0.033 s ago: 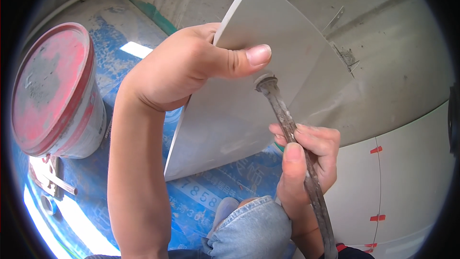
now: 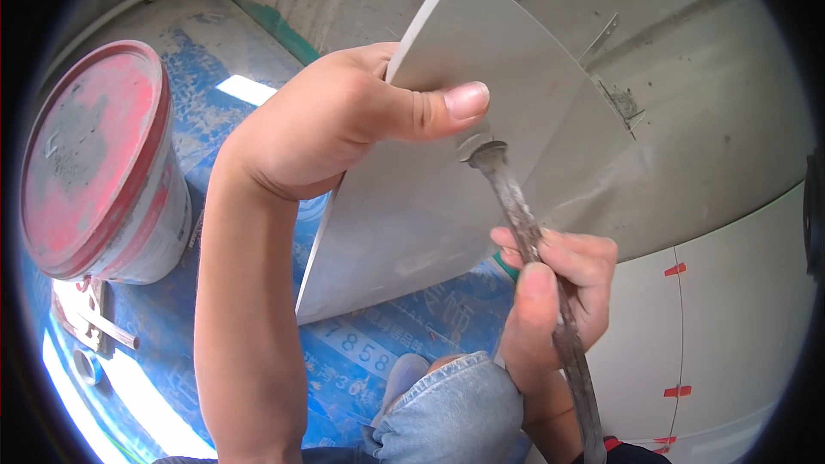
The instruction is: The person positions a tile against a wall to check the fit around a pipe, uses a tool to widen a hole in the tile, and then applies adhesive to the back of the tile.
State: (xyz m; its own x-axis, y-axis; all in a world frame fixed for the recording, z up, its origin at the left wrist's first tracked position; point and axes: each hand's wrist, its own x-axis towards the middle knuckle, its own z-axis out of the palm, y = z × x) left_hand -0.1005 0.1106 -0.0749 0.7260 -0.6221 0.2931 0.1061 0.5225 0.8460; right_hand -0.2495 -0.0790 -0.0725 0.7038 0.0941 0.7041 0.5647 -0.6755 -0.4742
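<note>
My left hand (image 2: 344,120) grips the left edge of a thin, glossy pale-grey tile (image 2: 412,223); its thumb lies on the face and the other fingers are hidden behind. The tile stands tilted up off the floor. My right hand (image 2: 559,301) is closed around a long, grimy rod (image 2: 567,352) with a flared round end; its exact kind I cannot tell. That end sits at the tile's face just below my left thumb; whether it touches is unclear. The rod's lower part runs down past my right forearm.
A red-lidded bucket (image 2: 94,163) stands at the left on a blue printed floor sheet (image 2: 344,387). Below it lie a grey ring (image 2: 87,367) and a pale stick (image 2: 112,328). Bare grey wall (image 2: 687,120) rises behind; large tiles with red clips (image 2: 676,391) are at the right.
My right hand and the rod have shifted slightly right and down, and the rod's flared end has tipped a little. My left hand and the tile have barely moved.
</note>
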